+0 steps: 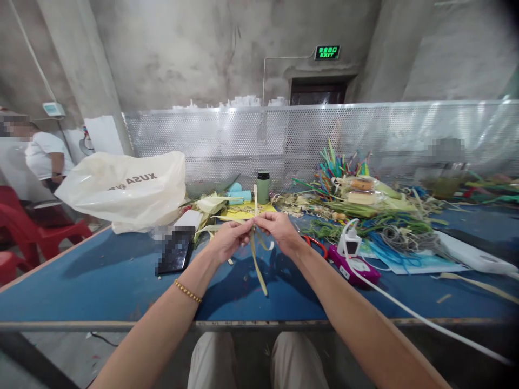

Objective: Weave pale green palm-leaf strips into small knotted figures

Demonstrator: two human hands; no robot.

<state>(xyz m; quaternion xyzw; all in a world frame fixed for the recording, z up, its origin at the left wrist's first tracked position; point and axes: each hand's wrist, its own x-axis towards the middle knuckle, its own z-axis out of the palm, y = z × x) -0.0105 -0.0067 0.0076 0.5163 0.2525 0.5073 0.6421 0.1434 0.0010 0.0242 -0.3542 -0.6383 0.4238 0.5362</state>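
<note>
Both hands meet above the blue table and pinch pale yellow-green leaf strips crossed into a small weave. My left hand, with a bead bracelet on the wrist, grips the crossing from the left. My right hand grips it from the right. One strip sticks up between the hands and others hang down toward the table.
A phone lies left of the hands. A large white plastic bag sits behind it. A green flask, red-handled scissors, a purple power strip with a white cable and heaps of coloured strips fill the right. A person sits at far left by red chairs.
</note>
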